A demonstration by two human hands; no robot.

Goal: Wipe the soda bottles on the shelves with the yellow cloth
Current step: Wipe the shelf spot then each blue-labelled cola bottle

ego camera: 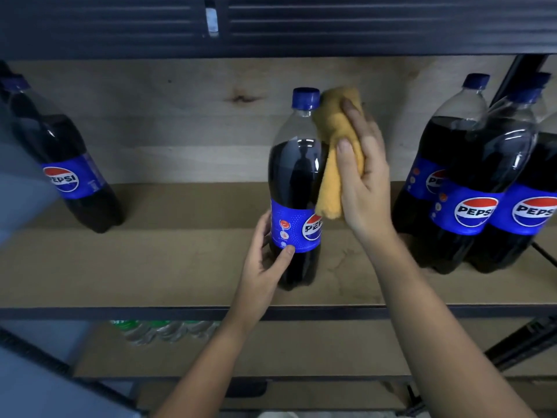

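Soda bottle (297,188) upright mid-shelf on the brown board (180,267), blue cap on, dark cola inside. Left hand (265,260) wrapped round its lower part, thumb on the blue label. Right hand (361,176) clutching the yellow cloth (334,152), pressed against the bottle's right shoulder and neck. More Pepsi bottles clustered at right (470,188), another leaning at far left (66,170). Green-capped bottles (162,330) on the shelf below.

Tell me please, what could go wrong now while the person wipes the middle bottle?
The left hand grips only the low part of the middle bottle, while the right hand presses the yellow cloth high near the cap, so it might tip. It also stands near the shelf front edge and could fall.
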